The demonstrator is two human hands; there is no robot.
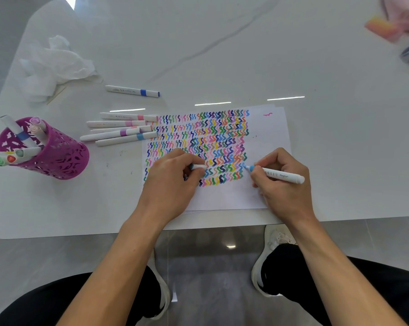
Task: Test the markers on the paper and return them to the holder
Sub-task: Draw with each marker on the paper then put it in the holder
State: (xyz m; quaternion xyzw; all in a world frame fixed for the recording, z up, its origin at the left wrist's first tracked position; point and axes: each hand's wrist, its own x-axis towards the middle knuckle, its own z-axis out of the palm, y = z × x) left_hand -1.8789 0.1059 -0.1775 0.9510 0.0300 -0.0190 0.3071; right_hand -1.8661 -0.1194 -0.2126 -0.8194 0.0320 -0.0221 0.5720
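We see a light blue marker [276,175] gripped in the right hand [284,187], fingers curled round its barrel. Its tip touches the paper [267,130] at the right end of a lower row of coloured squiggles. The left hand [170,177] rests on the paper, its fingers curled round a small white cap [198,166], which we take to be this marker's.

We judge the risks as follows. The left hand lies over inked rows and could smear them. The cap could go on crooked, letting the tip dry out.

A cluster of loose markers [121,131] lies just beside the paper's left edge, and a blue-banded marker [133,91] lies farther up the desk [222,55]; any of them could roll. The purple holder [60,158], well to the left, has markers leaning outward, so a careless drop-in could tip it.
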